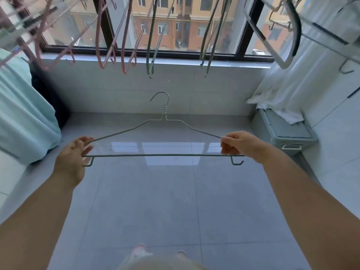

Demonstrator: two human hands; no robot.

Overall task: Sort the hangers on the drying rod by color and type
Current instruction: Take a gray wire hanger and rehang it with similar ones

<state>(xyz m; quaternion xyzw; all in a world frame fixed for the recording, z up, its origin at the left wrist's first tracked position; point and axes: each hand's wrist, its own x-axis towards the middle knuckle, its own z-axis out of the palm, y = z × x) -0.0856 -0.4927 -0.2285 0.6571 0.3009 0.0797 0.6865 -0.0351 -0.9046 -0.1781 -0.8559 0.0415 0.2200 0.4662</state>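
I'm partway through the sort, with one thin grey wire hanger off the rod and held out in front of me at about waist height, hook pointing away and up. My left grip is curled round its left corner, fingers closed on the wire, and my right grip pinches the right corner the same way, so the bar hangs level between them over the floor.

Above me the hangers already fall into groups: pink hangers to the left, green hangers in the middle, white hangers with black pads to the right. The rod itself is out of view overhead. I judge the next move is to lift this one, let go with one side, and hook it beside its own kind; I see no other bare wire hanger, so it may need a spot of its own

The room is a tiled balcony with a wide window facing apartment blocks. A pale blue cloth hangs at the left, and a grey lidded bin stands at the right under a white cloth
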